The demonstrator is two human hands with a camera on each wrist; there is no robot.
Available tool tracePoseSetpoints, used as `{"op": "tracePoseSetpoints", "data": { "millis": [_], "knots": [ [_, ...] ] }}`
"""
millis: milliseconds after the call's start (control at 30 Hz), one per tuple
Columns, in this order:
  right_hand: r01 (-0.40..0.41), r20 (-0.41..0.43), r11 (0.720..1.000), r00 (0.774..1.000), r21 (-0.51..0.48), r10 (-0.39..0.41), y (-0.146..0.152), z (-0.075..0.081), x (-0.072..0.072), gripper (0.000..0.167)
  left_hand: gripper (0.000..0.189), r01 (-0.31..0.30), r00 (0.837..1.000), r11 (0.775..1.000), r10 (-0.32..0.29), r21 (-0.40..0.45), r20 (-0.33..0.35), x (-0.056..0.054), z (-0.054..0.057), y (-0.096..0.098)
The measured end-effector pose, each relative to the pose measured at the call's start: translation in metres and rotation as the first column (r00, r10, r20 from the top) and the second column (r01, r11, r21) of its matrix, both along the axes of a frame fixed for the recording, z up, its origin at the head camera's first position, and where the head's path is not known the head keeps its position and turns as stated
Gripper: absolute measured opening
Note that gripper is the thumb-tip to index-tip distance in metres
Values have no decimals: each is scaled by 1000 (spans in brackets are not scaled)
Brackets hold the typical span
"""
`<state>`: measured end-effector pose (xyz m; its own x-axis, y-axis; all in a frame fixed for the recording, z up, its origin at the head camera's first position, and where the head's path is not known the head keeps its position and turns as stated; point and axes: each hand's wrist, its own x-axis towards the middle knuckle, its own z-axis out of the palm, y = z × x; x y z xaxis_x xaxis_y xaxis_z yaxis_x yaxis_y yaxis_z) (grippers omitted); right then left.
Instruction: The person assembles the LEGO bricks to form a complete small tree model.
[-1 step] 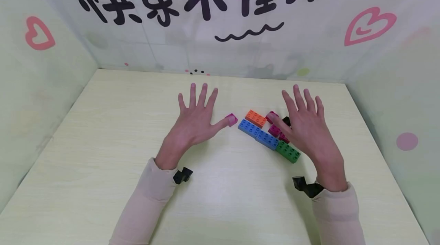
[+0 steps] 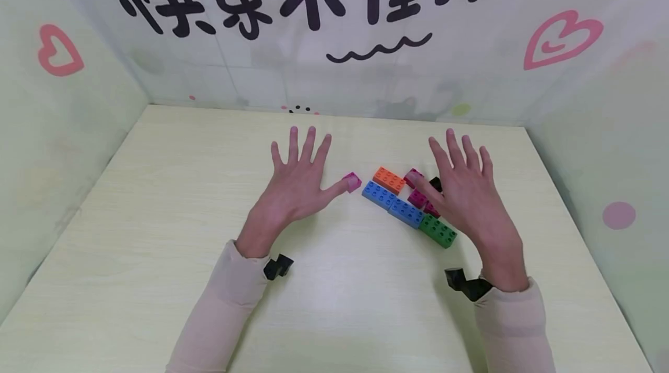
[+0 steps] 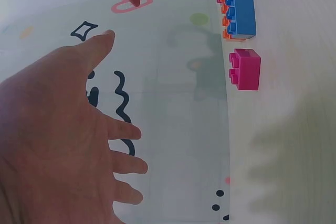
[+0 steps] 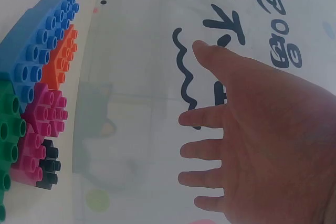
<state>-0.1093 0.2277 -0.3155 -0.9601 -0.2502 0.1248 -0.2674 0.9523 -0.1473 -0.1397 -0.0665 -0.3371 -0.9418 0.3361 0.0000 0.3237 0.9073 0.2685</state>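
Both hands are held above the pale surface (image 2: 130,216), their fingers spread and pointing toward its far edge. From the head view the left hand (image 2: 292,194) has its thumb tip overlapping a single pink brick (image 3: 248,70), but the left wrist view shows that brick lying on the surface, apart from the thumb and fingers. The right hand (image 2: 467,201) holds nothing; its thumb crosses in front of a cluster of pink bricks (image 2: 417,198) in the head view, while the right wrist view shows the fingers clear of them. Two blue bricks (image 2: 379,195) and a green brick (image 2: 438,231) form a slanting row between the hands, running down toward the near right corner of the surface. An orange brick (image 2: 389,180) lies on the row's far-edge side, and a black brick (image 2: 435,185) shows beside the right thumb.
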Motion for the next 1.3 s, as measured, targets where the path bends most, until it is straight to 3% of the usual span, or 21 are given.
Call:
{"op": "tracePoseSetpoints", "data": {
  "millis": [267, 467, 700, 1033, 1300],
  "knots": [
    [-12, -37, 1000, 999, -9, 12, 0, 2, 0, 79, 99, 24, 1000, 999, -24, 29, 2, -2, -2, 1],
    [-31, -77, 999, 997, -28, 29, 2, -1, 2, 72, 79, 85, 996, 993, -82, 80, -38, -4, -9, 7],
    [-73, -143, 997, 987, -23, 69, 0, -1, 2, 47, 66, 102, 994, 983, -96, 151, -45, -7, -16, 17],
    [-81, 23, 996, 996, -23, 82, -4, -15, -6, 23, 56, 120, 993, 986, -116, 114, -36, -8, -38, 28],
    [-22, 158, 998, 987, 67, 11, -1, -26, -11, 33, 44, -22, 1000, 995, 24, 101, -16, -6, -45, 42]
  ]
}}
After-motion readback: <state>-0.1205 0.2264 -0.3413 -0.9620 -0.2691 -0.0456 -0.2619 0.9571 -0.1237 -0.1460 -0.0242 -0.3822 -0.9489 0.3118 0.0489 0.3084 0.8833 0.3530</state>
